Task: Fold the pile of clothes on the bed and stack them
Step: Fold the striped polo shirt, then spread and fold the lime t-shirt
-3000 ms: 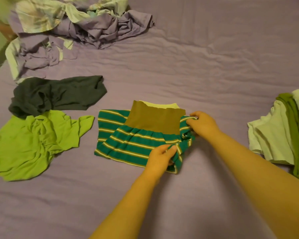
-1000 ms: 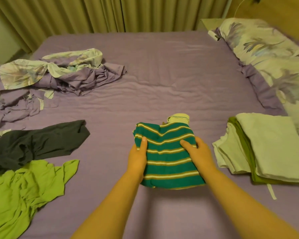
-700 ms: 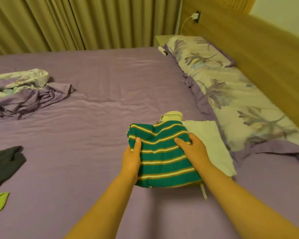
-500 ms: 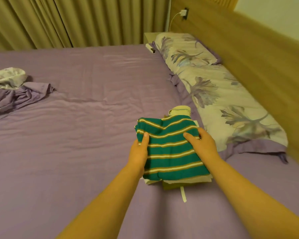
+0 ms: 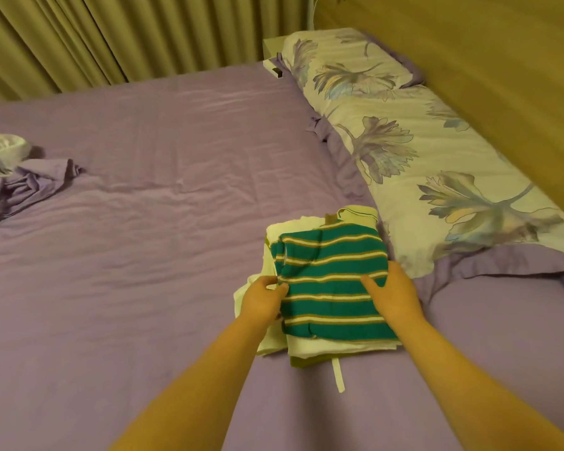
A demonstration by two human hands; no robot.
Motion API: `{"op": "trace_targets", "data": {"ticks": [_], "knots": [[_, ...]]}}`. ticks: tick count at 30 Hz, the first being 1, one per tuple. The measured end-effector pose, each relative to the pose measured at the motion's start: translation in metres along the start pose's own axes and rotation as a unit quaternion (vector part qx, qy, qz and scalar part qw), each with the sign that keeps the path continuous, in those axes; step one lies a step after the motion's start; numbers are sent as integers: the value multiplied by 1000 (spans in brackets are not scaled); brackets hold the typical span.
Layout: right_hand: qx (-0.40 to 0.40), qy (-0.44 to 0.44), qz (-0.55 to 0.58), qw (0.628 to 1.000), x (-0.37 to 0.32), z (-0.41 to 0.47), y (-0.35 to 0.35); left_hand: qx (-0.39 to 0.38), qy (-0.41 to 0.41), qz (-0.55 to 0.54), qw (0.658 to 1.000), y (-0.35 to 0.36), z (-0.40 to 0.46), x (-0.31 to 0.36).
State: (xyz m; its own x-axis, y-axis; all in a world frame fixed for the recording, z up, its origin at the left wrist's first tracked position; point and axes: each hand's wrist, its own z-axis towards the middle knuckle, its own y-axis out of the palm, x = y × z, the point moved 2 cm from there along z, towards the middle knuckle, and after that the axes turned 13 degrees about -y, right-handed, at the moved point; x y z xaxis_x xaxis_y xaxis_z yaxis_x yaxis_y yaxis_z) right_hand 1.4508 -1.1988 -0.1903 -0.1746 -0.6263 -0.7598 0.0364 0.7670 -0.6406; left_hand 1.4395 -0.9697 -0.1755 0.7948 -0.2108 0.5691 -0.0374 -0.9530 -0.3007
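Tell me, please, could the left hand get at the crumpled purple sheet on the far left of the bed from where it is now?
Probably not without leaning over. The left hand rests at the striped top on the stack; the crumpled purple sheet lies far across bare bed. Nothing blocks the way.

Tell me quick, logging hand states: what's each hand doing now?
Left hand: closed, pinching the left edge of the striped garment.
Right hand: open, resting flat on the striped garment atop the folded stack.

Both hands, left hand (image 5: 263, 299) and right hand (image 5: 394, 292), rest on the folded striped garment (image 5: 331, 288), seemingly atop the stack (image 5: 306, 348).
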Motion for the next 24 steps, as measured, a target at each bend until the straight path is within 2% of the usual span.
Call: {"op": "trace_targets", "data": {"ticks": [4, 8, 15, 20, 24], "knots": [[-11, -32, -150, 988, -18, -15, -7, 20, 0, 34, 999, -16, -14, -6], [-48, -115, -308, 943, -53, -48, -7, 9, -4, 20, 1000, -31, -47, -12], [-161, -175, -297, 925, -133, -129, 22, 16, 40, 101, 994, -101, -129, -43], [-241, -222, -313, 891, -197, -202, 59, 40, 29, 230, 972, -188, -192, -111], [-286, -258, -300, 873, -259, -278, 104, 79, -6, 251, 965, -266, -243, -184]]}}
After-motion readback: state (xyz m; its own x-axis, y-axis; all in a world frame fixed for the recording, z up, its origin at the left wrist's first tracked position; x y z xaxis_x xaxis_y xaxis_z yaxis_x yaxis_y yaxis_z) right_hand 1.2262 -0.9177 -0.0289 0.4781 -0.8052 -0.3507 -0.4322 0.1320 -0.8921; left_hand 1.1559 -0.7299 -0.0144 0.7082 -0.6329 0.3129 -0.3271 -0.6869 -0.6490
